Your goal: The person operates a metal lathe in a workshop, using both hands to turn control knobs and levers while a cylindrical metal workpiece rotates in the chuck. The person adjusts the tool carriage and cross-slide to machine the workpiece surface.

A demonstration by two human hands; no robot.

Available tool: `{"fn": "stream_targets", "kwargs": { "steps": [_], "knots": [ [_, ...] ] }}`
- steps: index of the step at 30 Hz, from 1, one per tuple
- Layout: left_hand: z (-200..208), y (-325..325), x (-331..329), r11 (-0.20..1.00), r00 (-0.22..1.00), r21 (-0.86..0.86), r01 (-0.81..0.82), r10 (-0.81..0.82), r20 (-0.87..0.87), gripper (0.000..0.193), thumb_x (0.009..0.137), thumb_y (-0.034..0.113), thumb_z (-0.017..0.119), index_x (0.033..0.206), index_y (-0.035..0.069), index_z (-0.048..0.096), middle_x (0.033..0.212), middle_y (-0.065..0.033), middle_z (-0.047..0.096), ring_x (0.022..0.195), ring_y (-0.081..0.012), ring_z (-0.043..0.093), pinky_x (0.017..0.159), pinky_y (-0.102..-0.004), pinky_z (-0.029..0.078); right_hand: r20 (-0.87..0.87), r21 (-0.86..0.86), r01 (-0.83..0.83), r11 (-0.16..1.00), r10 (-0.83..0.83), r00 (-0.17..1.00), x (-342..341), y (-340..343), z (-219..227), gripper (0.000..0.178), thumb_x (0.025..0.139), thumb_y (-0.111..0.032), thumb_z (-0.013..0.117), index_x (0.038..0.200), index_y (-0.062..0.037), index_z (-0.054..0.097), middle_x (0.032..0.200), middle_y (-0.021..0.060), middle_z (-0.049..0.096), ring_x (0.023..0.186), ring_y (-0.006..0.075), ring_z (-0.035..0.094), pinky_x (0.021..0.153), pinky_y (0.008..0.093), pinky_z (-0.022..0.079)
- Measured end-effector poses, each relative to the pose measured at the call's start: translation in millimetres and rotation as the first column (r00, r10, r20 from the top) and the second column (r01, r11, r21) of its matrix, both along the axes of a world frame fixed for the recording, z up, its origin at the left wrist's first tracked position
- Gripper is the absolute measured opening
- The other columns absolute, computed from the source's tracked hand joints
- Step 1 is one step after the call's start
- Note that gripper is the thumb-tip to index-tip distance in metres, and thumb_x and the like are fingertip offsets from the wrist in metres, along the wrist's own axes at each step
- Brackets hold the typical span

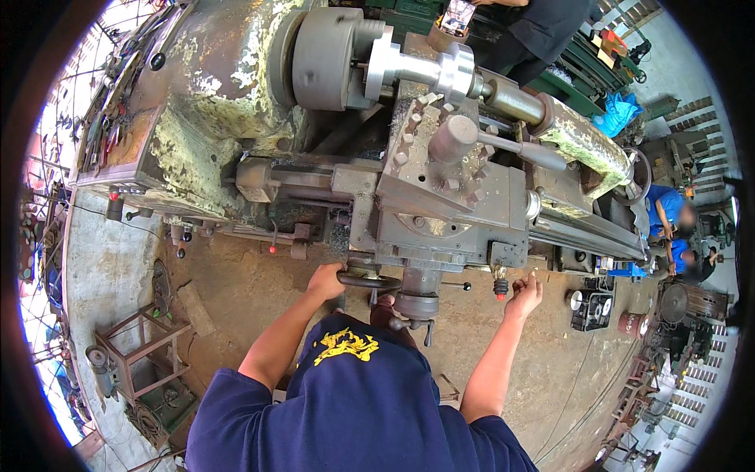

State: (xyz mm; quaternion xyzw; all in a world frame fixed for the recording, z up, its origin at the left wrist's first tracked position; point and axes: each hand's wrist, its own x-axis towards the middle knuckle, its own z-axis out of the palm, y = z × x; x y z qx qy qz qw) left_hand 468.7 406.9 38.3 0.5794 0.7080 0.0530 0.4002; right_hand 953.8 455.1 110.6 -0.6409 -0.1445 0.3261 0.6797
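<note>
My left hand (325,283) is closed round the rim of a dark handwheel (368,281) on the front of a metal lathe. My right hand (524,296) is raised beside a short lever with a red knob (500,288), apart from it. Its fingers are loosely bent and partly apart, and I make out nothing held in them. Ahead, a shiny flanged metal workpiece (418,69) sits between the grey chuck (327,59) and the tailstock (582,141). The tool post (454,139), with its long clamping handle, stands on the carriage in front of the workpiece.
Hand tools (110,130) lie along the headstock's left side. A rusty metal frame (149,350) stands on the floor at left, a black crate (591,310) at right. One person (550,35) stands behind the lathe; people in blue (667,208) are at far right.
</note>
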Motion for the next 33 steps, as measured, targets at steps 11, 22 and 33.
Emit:
{"fn": "stream_targets", "kwargs": {
  "steps": [11,22,33],
  "knots": [
    [3,0,3,1.000,0.999,-0.014,0.018,-0.019,-0.051,0.039,0.074,0.014,0.064,0.112,0.010,0.069,0.102,-0.0233,0.069,0.101,-0.0417,0.065,0.089,-0.0481,0.053,0.707,-0.392,-0.017,0.920,0.313,0.635,-74,21,34,0.023,0.087,-0.020,0.074,0.102,-0.0047,0.065,0.062,0.0084,0.063,0.057,0.0212,0.061,0.059,0.0370,0.048],
    [8,2,8,0.998,0.997,-0.064,-0.015,0.010,-0.071,0.040,0.075,0.016,0.064,0.115,0.014,0.070,0.102,-0.0248,0.069,0.100,-0.0419,0.066,0.089,-0.0493,0.054,0.745,-0.354,-0.003,0.935,0.284,0.603,-75,20,31,0.022,0.087,-0.018,0.074,0.101,-0.0035,0.066,0.060,0.0084,0.063,0.055,0.0204,0.060,0.058,0.0365,0.048],
    [4,1,4,0.999,0.999,-0.039,-0.005,0.003,-0.048,0.040,0.076,0.018,0.065,0.116,0.014,0.069,0.105,-0.0235,0.069,0.104,-0.0413,0.065,0.092,-0.0484,0.053,0.743,-0.355,-0.007,0.935,0.286,0.605,-76,20,35,0.021,0.087,-0.018,0.074,0.101,-0.0037,0.066,0.058,0.0053,0.060,0.053,0.0154,0.054,0.057,0.0341,0.045]
  ]
}}
